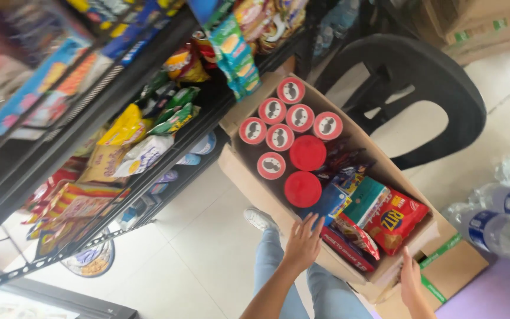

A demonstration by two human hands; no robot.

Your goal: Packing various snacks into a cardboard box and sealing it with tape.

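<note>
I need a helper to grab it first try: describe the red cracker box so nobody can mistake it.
Find the open cardboard carton on the floor beside the snack shelves. Past its round red-lidded cans, at the end nearest the person's hands, lies the red cracker box, the only one picturing round golden crackers, beside a teal box.

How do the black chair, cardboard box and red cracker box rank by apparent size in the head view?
1. cardboard box
2. black chair, partly cut off and farther away, so its place against the first is unsure
3. red cracker box
</note>
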